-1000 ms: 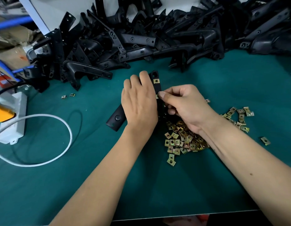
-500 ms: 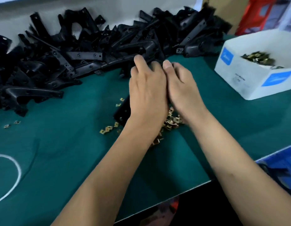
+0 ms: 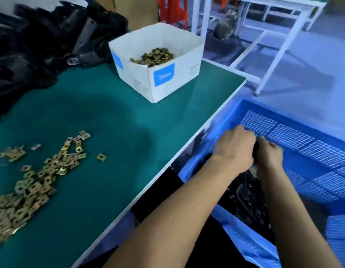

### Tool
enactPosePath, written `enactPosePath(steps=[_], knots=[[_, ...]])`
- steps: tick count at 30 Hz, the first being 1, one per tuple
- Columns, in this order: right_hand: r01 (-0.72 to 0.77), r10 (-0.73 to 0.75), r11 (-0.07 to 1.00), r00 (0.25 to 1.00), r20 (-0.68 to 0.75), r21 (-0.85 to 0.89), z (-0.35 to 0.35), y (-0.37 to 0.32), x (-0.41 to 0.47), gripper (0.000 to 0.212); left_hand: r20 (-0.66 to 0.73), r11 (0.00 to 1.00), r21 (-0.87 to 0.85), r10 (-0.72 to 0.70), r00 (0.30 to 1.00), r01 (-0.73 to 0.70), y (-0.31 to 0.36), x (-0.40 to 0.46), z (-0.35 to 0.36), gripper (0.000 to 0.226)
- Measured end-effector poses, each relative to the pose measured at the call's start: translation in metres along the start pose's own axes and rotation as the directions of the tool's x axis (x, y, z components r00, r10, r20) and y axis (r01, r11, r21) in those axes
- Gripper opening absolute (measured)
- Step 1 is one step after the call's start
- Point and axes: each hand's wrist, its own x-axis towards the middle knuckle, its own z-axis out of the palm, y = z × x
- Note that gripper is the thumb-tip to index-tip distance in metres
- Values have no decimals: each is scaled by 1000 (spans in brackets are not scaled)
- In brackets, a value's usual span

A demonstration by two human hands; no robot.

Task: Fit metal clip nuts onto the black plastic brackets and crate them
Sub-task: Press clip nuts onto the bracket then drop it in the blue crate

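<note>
Both hands, left hand [image 3: 234, 149] and right hand [image 3: 269, 154], gripped a dark, blurred piece [image 3: 256, 149] together over the blue perforated plastic crate [image 3: 303, 144] at the frame's right. Loose brass-coloured metal clip nuts [image 3: 32, 182] lay scattered on the green table mat [image 3: 109, 122] at lower left.

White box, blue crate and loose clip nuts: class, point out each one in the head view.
White box [image 3: 173, 82]: head view, on its front right wall.
Blue crate [image 3: 295, 136]: head view, on its far mesh wall.
Loose clip nuts [image 3: 34, 188]: head view, middle of the heap on the green mat.
</note>
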Motion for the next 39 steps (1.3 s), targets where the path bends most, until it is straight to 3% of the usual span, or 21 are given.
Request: enactPosePath(steps=[3, 6, 10, 12, 14, 16, 18, 20, 23, 26, 29, 31, 35, 37, 39], knots=[[-192, 193, 976, 981, 1, -104, -18, 55, 35, 29, 153, 998, -47, -25, 988, 33, -5, 4, 60, 28], [-198, 207, 910, 978, -14, -365, -29, 83, 50, 35, 149, 1000, -24, 8, 989, -5, -20, 2, 89, 29], [-90, 116, 761, 993, -2, -642, -32, 78, 52, 32, 7, 998, 9, 67, 998, -67, -32, 15, 87, 24], [-12, 18, 729, 1000, 1, -685, -27, 59, 46, 29, -102, 995, -45, 89, 991, -94, -28, 24, 71, 24], [126, -189, 756, 982, -30, -643, -18, 29, 31, 22, -231, 980, -114, 136, 963, -165, -18, 28, 45, 23], [354, -466, 775, 880, -95, -523, -4, -7, 5, 18, -401, 948, -131, 217, 890, -290, -10, 25, 13, 17], [598, -665, 718, 741, -95, -357, 15, -46, -29, 14, -598, 915, -129, 236, 766, -383, -8, 17, -18, 12], [762, -782, 608, 623, -5, -224, 43, -77, -68, 9, -751, 919, -117, 166, 639, -377, -22, 1, -51, 11], [856, -838, 503, 518, 174, -121, 94, -103, -123, 6, -865, 958, -116, 33, 501, -263, -70, -37, -94, 12], [905, -792, 426, 380, 477, -14, 152, -109, -186, 10, -914, 991, -125, -99, 393, -39, -135, -99, -129, 14], [945, -608, 321, 155, 779, 62, 204, -99, -253, 8, -936, 968, -151, -205, 287, 198, -196, -170, -152, 14], [957, -494, 252, -1, 870, 144, 232, -85, -301, 11, -931, 906, -190, -289, 225, 379, -235, -225, -163, 15], [947, -330, 165, -211, 920, 276, 275, -60, -387, 7, -894, 686, -268, -438, 91, 676, -295, -336, -174, 20], [923, -255, 129, -323, 912, 363, 296, -46, -428, 5, -866, 528, -324, -500, -21, 785, -320, -390, -178, 23], [893, -220, 71, -420, 880, 444, 316, -32, -464, 5, -819, 367, -436, -541, -193, 821, -339, -431, -182, 23]])
